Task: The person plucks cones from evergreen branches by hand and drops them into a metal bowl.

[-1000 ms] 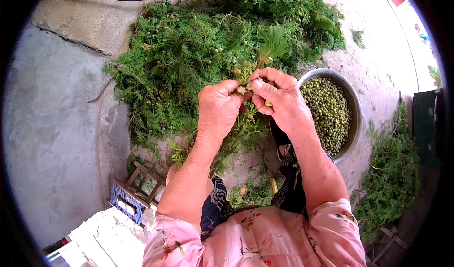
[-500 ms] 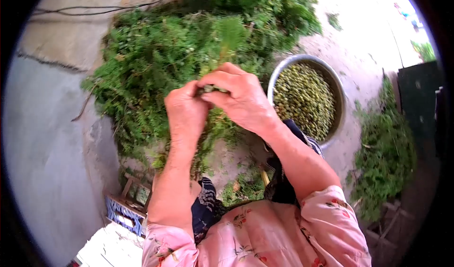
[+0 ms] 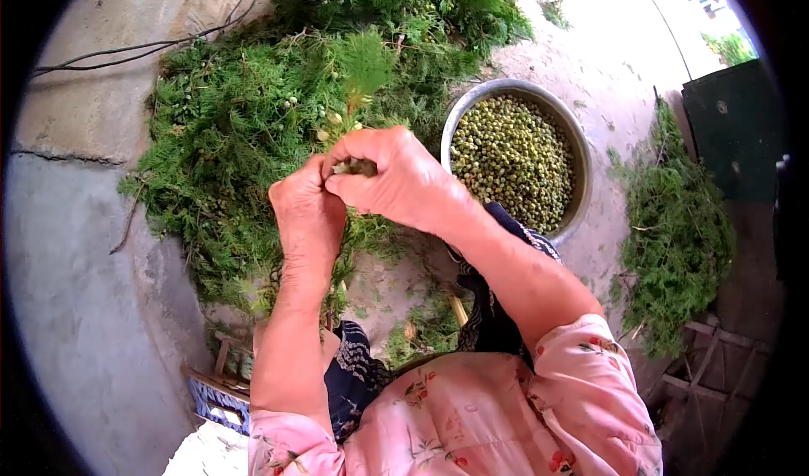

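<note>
My left hand [image 3: 308, 204] is closed around a green branch [image 3: 364, 64] whose feathery tip rises above the fingers. Pale green cones [image 3: 332, 122] show on it, just over my knuckles. Thumb and fingers of my right hand [image 3: 392, 177] are pinched against the left hand, with small green cones [image 3: 356, 166] held in its curl. To the right stands a round metal basin [image 3: 581, 164] filled with small green cones [image 3: 514, 160]. A large heap of cut green branches [image 3: 227, 139] lies beyond and left of my hands.
A smaller pile of branches [image 3: 678, 231] lies at the right, near a dark green panel [image 3: 733, 130] and a wooden frame [image 3: 716, 362]. Black cables [image 3: 139, 53] cross the concrete at the upper left. A blue and wooden object [image 3: 221, 398] stands at the lower left.
The view has shifted, so the basin and heap appear farther left. My right hand has closed over more cones, and its fingers now curl across beside my left hand.
</note>
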{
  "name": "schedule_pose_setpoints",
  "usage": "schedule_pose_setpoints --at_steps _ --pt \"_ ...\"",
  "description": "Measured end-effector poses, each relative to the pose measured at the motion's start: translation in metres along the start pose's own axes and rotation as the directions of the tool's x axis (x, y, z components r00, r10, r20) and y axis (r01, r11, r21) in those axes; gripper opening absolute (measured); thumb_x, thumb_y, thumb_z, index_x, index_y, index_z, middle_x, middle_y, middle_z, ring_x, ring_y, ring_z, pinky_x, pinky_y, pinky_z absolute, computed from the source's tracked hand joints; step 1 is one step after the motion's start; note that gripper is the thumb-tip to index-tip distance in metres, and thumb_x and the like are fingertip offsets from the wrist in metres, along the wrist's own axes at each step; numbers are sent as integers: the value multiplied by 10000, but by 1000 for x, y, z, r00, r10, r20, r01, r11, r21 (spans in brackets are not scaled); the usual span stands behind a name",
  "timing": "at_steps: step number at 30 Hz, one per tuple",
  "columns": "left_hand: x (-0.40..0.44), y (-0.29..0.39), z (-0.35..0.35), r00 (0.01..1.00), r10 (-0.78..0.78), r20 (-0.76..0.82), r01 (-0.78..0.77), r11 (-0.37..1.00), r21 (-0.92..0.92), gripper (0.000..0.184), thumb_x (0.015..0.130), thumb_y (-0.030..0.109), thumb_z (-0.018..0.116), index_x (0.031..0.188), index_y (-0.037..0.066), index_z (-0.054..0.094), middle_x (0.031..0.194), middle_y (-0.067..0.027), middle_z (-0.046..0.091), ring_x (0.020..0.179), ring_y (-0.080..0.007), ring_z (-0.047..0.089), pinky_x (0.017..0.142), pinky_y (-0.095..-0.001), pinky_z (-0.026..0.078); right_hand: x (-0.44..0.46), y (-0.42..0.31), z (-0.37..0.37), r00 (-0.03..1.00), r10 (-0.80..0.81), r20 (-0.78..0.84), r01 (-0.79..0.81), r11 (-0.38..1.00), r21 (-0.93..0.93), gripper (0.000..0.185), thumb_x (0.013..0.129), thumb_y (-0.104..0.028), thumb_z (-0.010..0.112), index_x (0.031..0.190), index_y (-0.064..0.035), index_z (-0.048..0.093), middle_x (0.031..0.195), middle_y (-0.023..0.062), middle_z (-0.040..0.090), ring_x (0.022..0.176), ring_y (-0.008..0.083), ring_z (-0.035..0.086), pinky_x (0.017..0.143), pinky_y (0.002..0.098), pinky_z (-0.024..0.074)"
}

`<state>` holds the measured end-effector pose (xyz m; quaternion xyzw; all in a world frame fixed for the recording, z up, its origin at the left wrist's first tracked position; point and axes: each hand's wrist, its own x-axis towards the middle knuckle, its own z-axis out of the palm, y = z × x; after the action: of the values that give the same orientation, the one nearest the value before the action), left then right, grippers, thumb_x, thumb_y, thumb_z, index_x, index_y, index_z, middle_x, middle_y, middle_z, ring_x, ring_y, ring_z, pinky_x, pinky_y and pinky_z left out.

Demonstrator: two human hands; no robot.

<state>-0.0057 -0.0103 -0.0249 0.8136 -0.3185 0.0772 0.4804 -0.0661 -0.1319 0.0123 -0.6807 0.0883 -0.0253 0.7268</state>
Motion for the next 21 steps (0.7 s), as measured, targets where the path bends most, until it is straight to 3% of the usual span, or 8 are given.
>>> schedule_pose_setpoints --at_steps 1,4,7,11,12,16,19,21 --pt "1 2 0 1000 0 3 0 1000 7 73 672 -27 541 716 15 582 527 -97 532 482 -79 455 475 -249 394 -3 1 4 978 -201 -45 185 953 -241 168 762 -78 628 895 17 591 639 52 561 503 95 504 459 236 413" --pt "2 7 -2 922 -334 196 368 912 -179 30 698 1 544 706 6 573 522 -99 533 482 -73 472 470 -260 398 -8 -5 -1 988 -9 -153 -18 984 -178 187 694 -67 647 866 -5 611 757 127 604 665 197 593 608 291 468" --pt "1 9 -1 918 -345 195 384 894 -229 36 709 -5 535 675 -7 549 521 -95 549 482 -102 530 467 -276 414 -7 5 -4 941 -289 -178 203 898 -390 211 684 -74 669 875 -13 603 802 128 598 702 225 601 615 315 469" --pt "1 6 -3 926 -315 206 335 940 -68 85 720 -22 547 644 8 568 552 -12 576 518 -47 503 481 -227 411 -3 10 -4 936 -326 -135 223 843 -489 210 695 -67 656 892 -20 599 787 120 572 704 257 586 616 327 465" --pt "2 8 -2 947 -271 172 283 958 -52 52 668 4 546 635 6 506 567 -161 547 497 -255 563 485 -321 432 -2 11 -4 935 -332 -123 225 826 -517 197 711 -71 647 896 -25 599 783 105 563 690 238 580 599 321 460" --pt "2 8 0 989 -111 96 101 989 107 49 649 2 540 642 32 501 607 -206 497 555 -375 499 495 -360 418 -3 15 2 884 -440 -157 281 770 -573 168 713 -61 620 874 -18 600 782 136 562 703 301 577 607 351 465" --pt "0 13 2 986 -104 127 89 990 114 85 706 11 538 631 23 498 565 -174 509 495 -301 516 489 -329 418 -5 18 2 906 -371 -205 197 797 -571 179 687 -22 590 858 27 575 782 205 544 758 403 543 673 418 457" --pt "-3 10 1 963 -200 178 202 979 8 79 726 16 550 649 22 534 553 -129 533 486 -226 524 485 -302 418 -7 19 -4 850 -483 -211 255 727 -638 139 696 -26 588 822 30 577 701 160 552 641 313 569 566 372 463"
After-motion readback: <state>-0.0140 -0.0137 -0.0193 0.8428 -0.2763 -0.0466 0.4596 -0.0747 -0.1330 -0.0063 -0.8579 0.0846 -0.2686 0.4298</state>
